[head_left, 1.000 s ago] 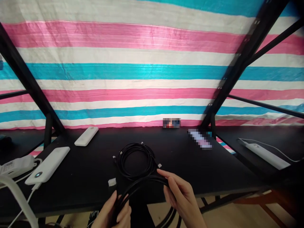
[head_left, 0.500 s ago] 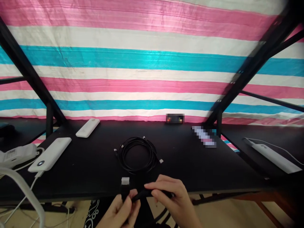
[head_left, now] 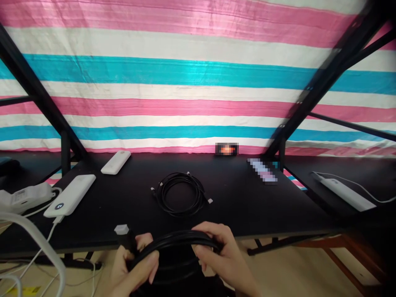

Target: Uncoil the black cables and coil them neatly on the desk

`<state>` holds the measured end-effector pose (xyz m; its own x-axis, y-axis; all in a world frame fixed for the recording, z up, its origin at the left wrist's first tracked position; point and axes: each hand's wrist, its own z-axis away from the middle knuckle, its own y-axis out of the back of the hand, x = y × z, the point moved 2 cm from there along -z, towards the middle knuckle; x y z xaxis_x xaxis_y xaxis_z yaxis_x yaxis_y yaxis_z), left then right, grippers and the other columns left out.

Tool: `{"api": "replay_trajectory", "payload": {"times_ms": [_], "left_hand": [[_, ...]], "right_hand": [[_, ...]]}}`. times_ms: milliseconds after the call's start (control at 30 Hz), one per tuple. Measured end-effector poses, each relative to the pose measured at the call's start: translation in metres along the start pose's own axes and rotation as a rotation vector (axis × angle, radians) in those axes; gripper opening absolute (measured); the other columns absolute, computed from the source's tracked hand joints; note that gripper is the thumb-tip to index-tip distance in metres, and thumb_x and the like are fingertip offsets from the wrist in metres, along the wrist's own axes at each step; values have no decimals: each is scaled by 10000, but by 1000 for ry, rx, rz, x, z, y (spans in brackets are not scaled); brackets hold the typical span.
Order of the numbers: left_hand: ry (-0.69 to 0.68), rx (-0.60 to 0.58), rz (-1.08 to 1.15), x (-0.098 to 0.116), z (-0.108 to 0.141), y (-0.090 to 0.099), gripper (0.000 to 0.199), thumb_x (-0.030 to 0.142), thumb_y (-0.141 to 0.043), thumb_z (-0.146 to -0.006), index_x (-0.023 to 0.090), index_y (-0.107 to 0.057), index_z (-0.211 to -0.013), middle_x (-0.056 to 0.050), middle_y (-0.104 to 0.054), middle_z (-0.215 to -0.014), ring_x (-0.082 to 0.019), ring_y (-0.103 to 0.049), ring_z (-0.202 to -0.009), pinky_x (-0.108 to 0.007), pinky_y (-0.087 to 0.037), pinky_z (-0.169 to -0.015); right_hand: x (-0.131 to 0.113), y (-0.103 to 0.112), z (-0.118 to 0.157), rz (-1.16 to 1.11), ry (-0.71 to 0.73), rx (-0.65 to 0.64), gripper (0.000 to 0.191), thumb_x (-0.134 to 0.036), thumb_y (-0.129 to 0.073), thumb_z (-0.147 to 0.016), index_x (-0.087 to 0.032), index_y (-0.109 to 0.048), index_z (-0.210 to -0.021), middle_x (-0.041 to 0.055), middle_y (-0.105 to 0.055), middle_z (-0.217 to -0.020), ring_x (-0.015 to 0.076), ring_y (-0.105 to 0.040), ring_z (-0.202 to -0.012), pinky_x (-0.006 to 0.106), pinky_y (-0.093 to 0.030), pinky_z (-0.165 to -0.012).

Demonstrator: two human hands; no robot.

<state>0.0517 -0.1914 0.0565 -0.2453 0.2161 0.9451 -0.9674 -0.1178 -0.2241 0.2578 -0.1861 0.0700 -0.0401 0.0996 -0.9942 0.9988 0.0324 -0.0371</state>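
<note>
Between my hands, at the table's front edge, is a thick black cable [head_left: 173, 238] bent into loops. My left hand [head_left: 139, 264] is closed round its left side, and the cable's plug with a pale cap [head_left: 121, 229] sticks up beside the fingers. My right hand [head_left: 221, 253] grips the right side of the loops, thumb below and fingers over the top. The lower part of the coil hangs below the table edge and is partly dark against my clothing. Just beyond lies a thinner coiled black cable [head_left: 182, 212] with light-coloured plug ends.
On the left of the black table [head_left: 235, 206] lie two white power banks [head_left: 72, 196] [head_left: 116, 162], with a white power strip [head_left: 27, 198] nearby. Blurred-out items [head_left: 227, 149] [head_left: 262, 170] sit at the back right. Black frame bars [head_left: 297, 105] slant up both sides before a striped sheet [head_left: 185, 74].
My hands have moved apart, the left one leftward with the plug. The thick cable now shows as an arch of loops between them, and the view has tilted slightly down.
</note>
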Motion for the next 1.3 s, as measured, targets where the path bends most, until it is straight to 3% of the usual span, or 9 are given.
{"api": "replay_trajectory", "payload": {"times_ms": [167,300,433,567,767,1000,1100,1233,1300], "left_hand": [[18,-223,174,4,6,-24,350,492,-798,-621,208,-595,-654,97,-344,-373,-87,-388,-360,-251,-425,-473],[58,-299,353,1,3,-41,558,527,-678,-749,205,-345,-439,120,-188,-346,-30,-212,-290,-214,-353,-398],[150,-258,421,-5,2,-41,652,559,-707,-698,206,-220,-446,128,-171,-347,0,-120,-283,-174,-154,-318],[235,-348,295,-4,5,-33,619,573,-714,-682,211,-256,-477,131,-214,-343,4,-121,-270,-179,-76,-299],[266,-412,204,-5,11,-21,514,600,-673,-703,221,-345,-586,140,-261,-353,-6,-127,-283,-194,-51,-306],[273,-384,198,-19,13,6,474,604,-687,-697,215,-416,-694,152,-283,-365,-12,-156,-301,-180,-106,-337],[177,-438,315,-21,12,14,443,566,-683,-734,201,-438,-681,141,-257,-398,-18,-157,-337,-164,-139,-359],[61,-613,555,-17,10,9,481,632,-464,-849,181,-517,-690,118,-243,-402,-37,-158,-324,-170,-246,-363],[55,-549,534,-14,8,7,461,614,-421,-880,183,-553,-788,111,-300,-392,-54,-239,-322,-193,-358,-422]], "right_hand": [[4,5,-3,-209,52,233,182,-320,-793,-673,-195,-672,-727,-72,-436,-477,22,-316,-354,126,-292,-336],[-2,3,-12,-268,9,218,264,-440,-717,-762,-191,-638,-725,-121,-235,-386,-2,-126,-299,105,-125,-278],[-9,1,-12,-55,-38,164,258,-436,-673,-805,-205,-660,-919,-101,-345,-427,12,-228,-309,118,-232,-304],[-16,-2,-12,232,113,81,328,-337,-614,-860,-293,-610,-1185,-32,-570,-704,32,-391,-408,152,-339,-387],[-27,-20,-12,508,252,-40,161,-282,-598,-870,-305,-711,-984,-54,-578,-579,73,-493,-495,166,-376,-475],[-31,-42,-16,400,261,-82,144,-246,-615,-855,-306,-745,-870,-63,-569,-515,59,-510,-456,151,-382,-474],[-27,-45,-17,320,217,-63,109,-247,-661,-822,-300,-755,-835,-55,-596,-499,64,-525,-440,152,-386,-456],[-23,-38,-17,157,161,119,94,-336,-718,-774,-256,-756,-740,-22,-603,-471,83,-524,-437,177,-416,-469],[-22,-32,-18,40,132,282,189,-415,-748,-731,-228,-749,-706,-19,-569,-443,62,-451,-393,178,-397,-444]]}}
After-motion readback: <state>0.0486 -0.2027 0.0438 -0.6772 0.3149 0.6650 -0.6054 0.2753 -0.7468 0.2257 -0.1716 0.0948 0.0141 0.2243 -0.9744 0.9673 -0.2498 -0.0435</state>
